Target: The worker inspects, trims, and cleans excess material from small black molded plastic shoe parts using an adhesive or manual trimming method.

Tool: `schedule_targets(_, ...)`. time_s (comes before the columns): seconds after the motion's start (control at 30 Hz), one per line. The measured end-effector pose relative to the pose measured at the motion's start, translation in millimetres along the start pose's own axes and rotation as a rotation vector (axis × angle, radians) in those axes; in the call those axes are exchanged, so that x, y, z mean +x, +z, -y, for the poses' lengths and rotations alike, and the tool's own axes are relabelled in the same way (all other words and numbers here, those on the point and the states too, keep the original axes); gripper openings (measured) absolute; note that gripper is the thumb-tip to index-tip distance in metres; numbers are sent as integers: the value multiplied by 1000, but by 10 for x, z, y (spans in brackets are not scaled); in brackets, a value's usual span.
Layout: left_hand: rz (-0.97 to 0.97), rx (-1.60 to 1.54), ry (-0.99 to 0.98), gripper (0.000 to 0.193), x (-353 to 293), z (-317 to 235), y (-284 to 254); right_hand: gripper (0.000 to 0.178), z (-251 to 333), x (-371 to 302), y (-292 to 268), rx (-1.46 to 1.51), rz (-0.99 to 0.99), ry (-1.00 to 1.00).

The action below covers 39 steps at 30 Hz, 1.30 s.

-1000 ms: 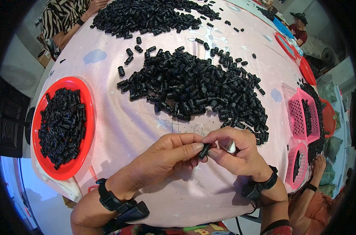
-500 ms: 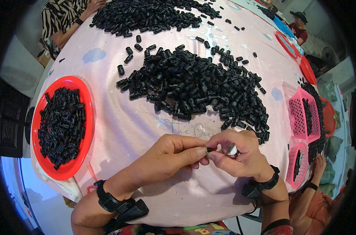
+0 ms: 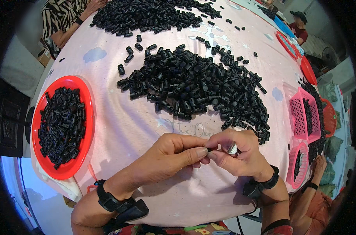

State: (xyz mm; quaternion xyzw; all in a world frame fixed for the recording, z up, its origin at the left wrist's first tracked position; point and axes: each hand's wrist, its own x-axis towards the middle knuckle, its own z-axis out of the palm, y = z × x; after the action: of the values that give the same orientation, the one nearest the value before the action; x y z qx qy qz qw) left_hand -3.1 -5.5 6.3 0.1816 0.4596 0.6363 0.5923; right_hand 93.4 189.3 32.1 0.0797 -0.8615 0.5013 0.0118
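Note:
My left hand [image 3: 182,150] and my right hand [image 3: 238,152] meet fingertip to fingertip over the near part of the table. Between the pinched thumbs and forefingers shows a sliver of a small black piece [image 3: 211,149], mostly hidden by the fingers. A shiny silver metal tool [image 3: 232,149] sits inside my curled right fingers; its shape is largely covered. Just beyond the hands spreads a heap of small black barrel-shaped pieces [image 3: 197,84] that look like cord locks. A red plate [image 3: 89,117] full of the same pieces lies to the left.
Another black heap [image 3: 142,15] covers the far side, beside a person in a striped top [image 3: 58,19]. At right stand a pink basket [image 3: 314,135], a round pink basket [image 3: 294,178] and more black pieces. A co-worker's hand [image 3: 320,164] reaches in there. Pink cloth [image 3: 115,98] covers the table.
Both hands stay in nearly the same place, still pinched together. The fingertips have shifted only slightly, and less of the small black piece shows between them.

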Motion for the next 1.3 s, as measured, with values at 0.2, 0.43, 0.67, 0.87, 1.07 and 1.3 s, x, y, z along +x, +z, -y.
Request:
schedule_targets(0.2, 28, -125, 18, 36, 0, 12, -23, 18, -58, -10, 9, 35, -41, 8)
schedule_targets(0.43, 17, -355, -53, 37, -2, 2, -24, 18, -132, -28, 13, 205, -85, 48)
schedule_targets(0.67, -32, -397, -45, 30, 0, 24, -26, 19, -18, 5, 90, 97, -118, 15)
schedule_targets(0.87, -26, -320, -41, 29, 6, 16, 6, 16, -58, -35, 219, 383, -229, 107)
schedule_targets(1.07, -31, -357, -74, 26, 16, 7, 27, 15, -52, -23, 187, 421, -269, 131)
schedule_targets(1.3, -51, -367, -55, 22, 24, 47, 9, 14, 45, -27, 114, 138, -126, 157)
